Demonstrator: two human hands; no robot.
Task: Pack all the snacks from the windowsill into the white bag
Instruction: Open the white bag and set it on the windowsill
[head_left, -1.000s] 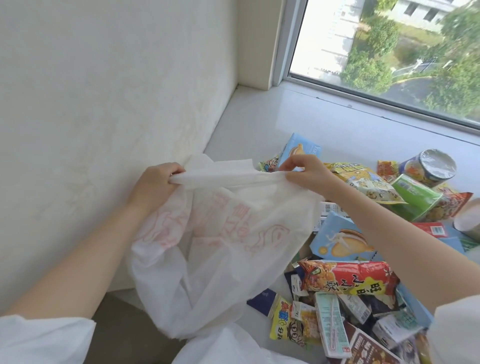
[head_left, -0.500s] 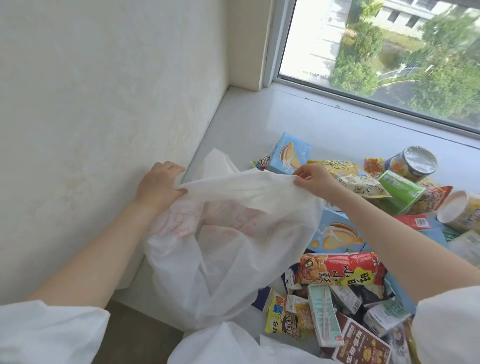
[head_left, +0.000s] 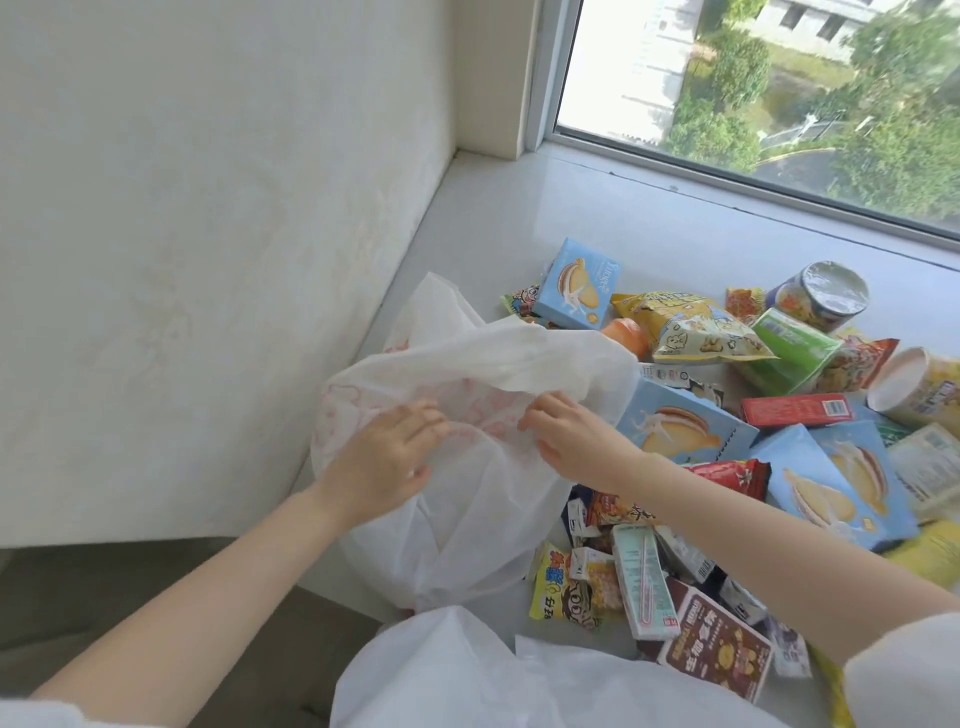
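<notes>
At centre frame, the left hand and right hand rest with relaxed fingers on the thin white plastic bag, apparently spreading its mouth. Packing hasn't begun: snack packets remain heaped at right on the white windowsill; next, grasp 1.

White bag with faint pink print, pale-blue biscuit boxes, a green packet, red box.

A pale textured wall stands left; the window shows trees and a building outside.
</notes>
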